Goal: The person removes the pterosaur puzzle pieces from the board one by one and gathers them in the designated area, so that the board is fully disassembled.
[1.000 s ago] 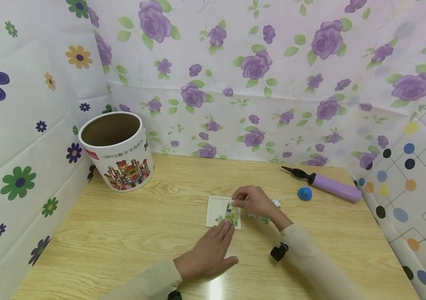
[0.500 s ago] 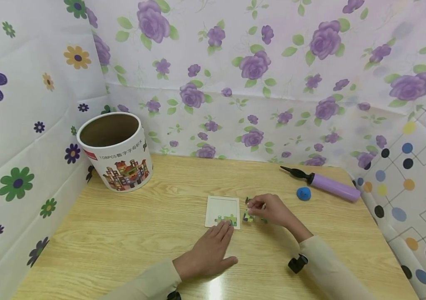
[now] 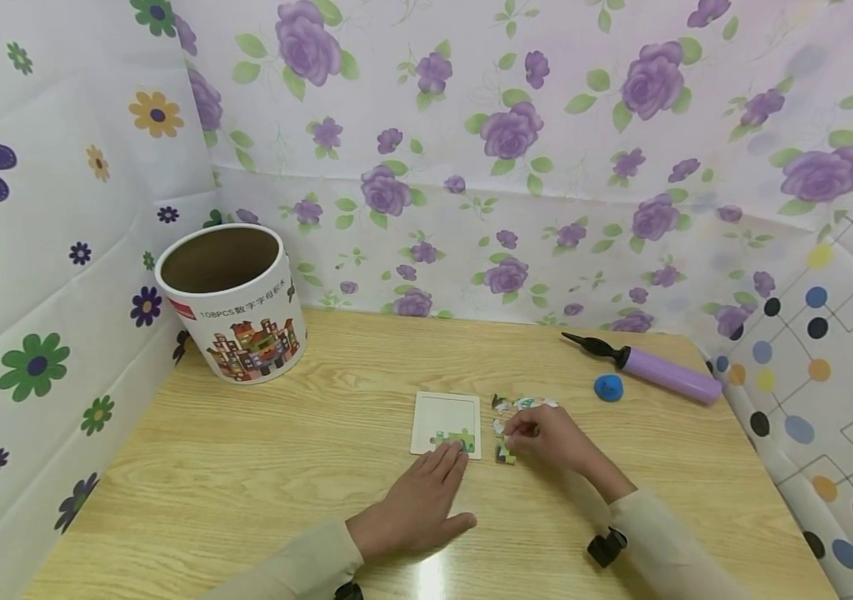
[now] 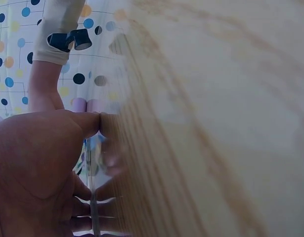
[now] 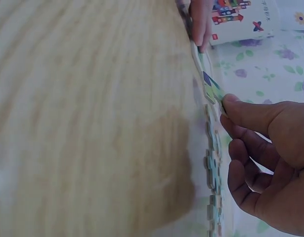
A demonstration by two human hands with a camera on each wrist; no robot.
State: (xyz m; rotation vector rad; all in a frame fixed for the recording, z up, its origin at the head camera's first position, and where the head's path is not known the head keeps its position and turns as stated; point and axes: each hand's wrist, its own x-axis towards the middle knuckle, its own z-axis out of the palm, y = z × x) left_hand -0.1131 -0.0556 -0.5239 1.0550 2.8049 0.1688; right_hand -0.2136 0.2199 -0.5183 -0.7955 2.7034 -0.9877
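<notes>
A square white puzzle tray (image 3: 445,412) lies mid-table, with green jigsaw pieces (image 3: 458,438) joined along its lower right. My left hand (image 3: 419,507) lies with straight fingers, their tips at the tray's lower edge and thumb spread. Just right of the tray, my right hand (image 3: 557,437) pinches a green and dark jigsaw piece (image 3: 505,455) between thumb and index finger. In the right wrist view this piece (image 5: 211,89) stands tilted, its lower end near the tabletop. Other loose jigsaw pieces (image 3: 524,403) lie behind the right hand, which partly hides them.
A large white bucket (image 3: 246,333) with printed buildings stands at the back left. At the back right lie a purple hand pump (image 3: 670,375) with a black nozzle and a small blue lump (image 3: 609,387). Patterned cloth (image 3: 426,275) walls in the table.
My right hand has moved from over the tray's right side to the right, bringing a jigsaw piece off the tray, then slightly nearer me. The left hand stays at the tray's edge.
</notes>
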